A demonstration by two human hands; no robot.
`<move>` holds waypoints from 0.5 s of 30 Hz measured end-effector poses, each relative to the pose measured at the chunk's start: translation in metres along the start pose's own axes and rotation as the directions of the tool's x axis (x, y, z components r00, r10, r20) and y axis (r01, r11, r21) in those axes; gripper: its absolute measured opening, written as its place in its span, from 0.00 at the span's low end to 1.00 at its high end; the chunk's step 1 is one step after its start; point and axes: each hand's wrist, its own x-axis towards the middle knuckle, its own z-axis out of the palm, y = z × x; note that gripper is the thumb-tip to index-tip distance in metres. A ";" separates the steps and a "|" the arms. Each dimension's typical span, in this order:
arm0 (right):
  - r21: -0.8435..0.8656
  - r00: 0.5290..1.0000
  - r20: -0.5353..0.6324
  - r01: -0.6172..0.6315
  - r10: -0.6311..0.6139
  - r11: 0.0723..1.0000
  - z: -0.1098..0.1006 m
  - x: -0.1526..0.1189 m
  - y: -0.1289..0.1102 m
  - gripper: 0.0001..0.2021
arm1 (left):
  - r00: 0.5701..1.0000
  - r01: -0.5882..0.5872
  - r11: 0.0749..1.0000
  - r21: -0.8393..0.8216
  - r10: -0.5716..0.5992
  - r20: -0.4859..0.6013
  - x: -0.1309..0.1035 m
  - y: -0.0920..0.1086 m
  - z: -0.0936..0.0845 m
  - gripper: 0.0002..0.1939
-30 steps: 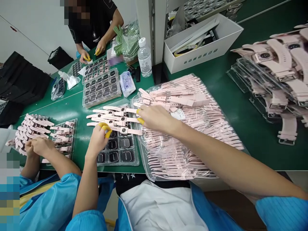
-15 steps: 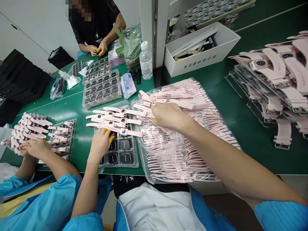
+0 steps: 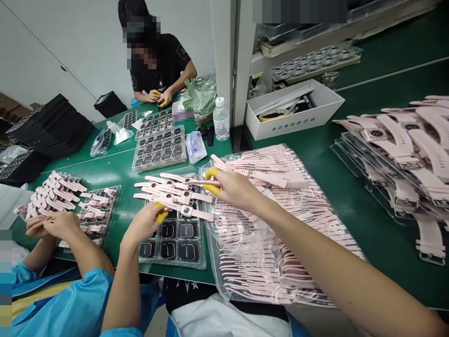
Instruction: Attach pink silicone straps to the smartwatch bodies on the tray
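Observation:
My right hand (image 3: 233,187), with yellow finger cots, pinches a pink watch strap (image 3: 200,182) at the left edge of a plastic-wrapped mass of pink straps (image 3: 252,262). The strap lies level, reaching left toward the other watches. My left hand (image 3: 142,227), also in yellow finger cots, rests at the near side of a clear tray (image 3: 196,252) of black square watch faces. Its thumb and forefinger are a little apart, beside the lowest pink-strapped watch (image 3: 185,211). Several pink-strapped watches lie side by side across the tray's far part.
Left, a co-worker's hands (image 3: 58,224) work among pink straps beside another tray (image 3: 114,201). Across the table sits a person in black (image 3: 164,61). A water bottle (image 3: 221,121), white box (image 3: 298,119) and stacked trays (image 3: 159,159) stand behind. Watch stacks (image 3: 396,159) lie right.
My right hand has shifted left off the strap pile, its fingers around a strap beside the watches. My left hand stays near the tray. The camera view has tilted upward.

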 end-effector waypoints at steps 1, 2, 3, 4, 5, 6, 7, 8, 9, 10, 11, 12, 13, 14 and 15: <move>0.024 1.000 0.002 -0.002 0.002 1.000 0.003 0.000 -0.001 0.10 | 0.998 -0.020 0.997 -0.071 0.016 -0.064 0.003 0.004 -0.008 0.10; 0.064 1.000 0.011 -0.011 0.010 0.998 0.005 0.000 0.000 0.11 | 0.989 -0.048 0.989 -0.141 0.028 -0.143 0.009 0.008 -0.014 0.10; 0.123 1.000 0.022 -0.017 0.015 0.992 0.008 0.000 0.001 0.10 | 0.974 -0.075 0.974 -0.214 0.025 -0.223 0.018 0.013 -0.020 0.11; 0.200 0.999 0.029 -0.022 0.017 0.980 0.011 0.001 0.002 0.10 | 0.955 -0.097 0.951 -0.294 0.005 -0.297 0.028 0.018 -0.023 0.11; 0.291 0.999 0.034 -0.027 0.017 0.956 0.014 0.002 0.004 0.09 | 0.935 -0.116 0.915 -0.386 -0.030 -0.353 0.041 0.023 -0.023 0.11; 0.385 0.999 0.037 -0.031 0.018 0.922 0.016 0.003 0.006 0.09 | 0.915 -0.136 0.862 -0.489 -0.079 -0.395 0.055 0.027 -0.021 0.12; 0.471 0.999 0.030 -0.034 0.022 0.882 0.018 0.004 0.008 0.10 | 0.897 -0.166 0.788 -0.593 -0.129 -0.422 0.070 0.032 -0.015 0.12; 0.542 0.999 0.014 -0.036 0.034 0.840 0.020 0.005 0.010 0.12 | 0.887 -0.202 0.697 -0.688 -0.167 -0.430 0.083 0.035 -0.007 0.12; 0.599 0.998 -0.011 -0.037 0.055 0.800 0.022 0.006 0.011 0.15 | 0.888 -0.222 0.602 -0.767 -0.201 -0.414 0.095 0.039 0.003 0.13; 0.644 0.996 -0.039 -0.034 0.078 0.765 0.023 0.007 0.012 0.17 | 0.897 -0.221 0.509 -0.832 -0.228 -0.378 0.105 0.042 0.014 0.15; 0.683 0.993 -0.067 -0.028 0.100 0.730 0.024 0.008 0.012 0.19 | 0.912 -0.206 0.427 -0.880 -0.242 -0.331 0.112 0.045 0.026 0.16; 0.722 0.989 -0.083 -0.025 0.122 0.691 0.025 0.008 0.011 0.20 | 0.926 -0.183 0.363 -0.914 -0.248 -0.284 0.117 0.047 0.037 0.17; 0.767 0.986 -0.082 -0.030 0.144 0.641 0.026 0.009 0.011 0.20 | 0.939 -0.159 0.316 -0.935 -0.244 -0.243 0.118 0.050 0.047 0.17; 0.813 0.984 -0.061 -0.047 0.165 0.580 0.028 0.009 0.010 0.19 | 0.948 -0.142 0.287 -0.947 -0.236 -0.213 0.118 0.052 0.056 0.17; 0.854 0.982 -0.027 -0.075 0.188 0.515 0.031 0.009 0.008 0.19 | 0.954 -0.130 0.272 -0.953 -0.228 -0.195 0.117 0.053 0.063 0.17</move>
